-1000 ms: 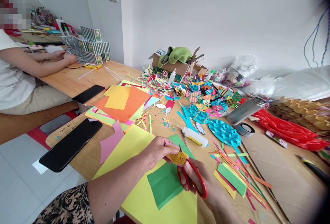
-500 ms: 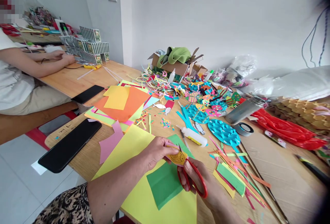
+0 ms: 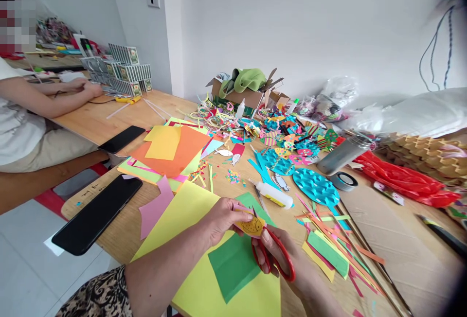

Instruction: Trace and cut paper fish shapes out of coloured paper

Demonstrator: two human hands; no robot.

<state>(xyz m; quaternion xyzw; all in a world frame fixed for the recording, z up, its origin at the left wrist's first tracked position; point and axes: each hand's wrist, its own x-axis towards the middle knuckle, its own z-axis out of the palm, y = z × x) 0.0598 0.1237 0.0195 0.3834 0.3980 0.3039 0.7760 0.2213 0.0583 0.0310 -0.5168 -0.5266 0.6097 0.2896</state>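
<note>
Between the thumb and fingers of my left hand [image 3: 226,217] is a small orange paper piece [image 3: 251,225] with a fish drawn on it, and pink paper shows along its edge. My right hand [image 3: 275,249] grips red-handled scissors [image 3: 286,258], whose blades meet the upper edge of the paper. Both hands are above a green paper sheet [image 3: 233,263] lying on a large yellow sheet [image 3: 189,278]. A white glue bottle [image 3: 275,195] lies on its side just beyond the hands.
Orange paper [image 3: 193,144], a black phone [image 3: 98,212] and a pink scrap [image 3: 156,210] are to the left. Rightward lie paper strips [image 3: 328,254], a tape roll [image 3: 343,181], a metal flask [image 3: 345,154] and cardboard [image 3: 394,239]. Another person's hands [image 3: 85,87] rest at the far left.
The view has shifted slightly. My hands keep nearly the same hold on the fish paper and the scissors, with the blades still at its upper edge.
</note>
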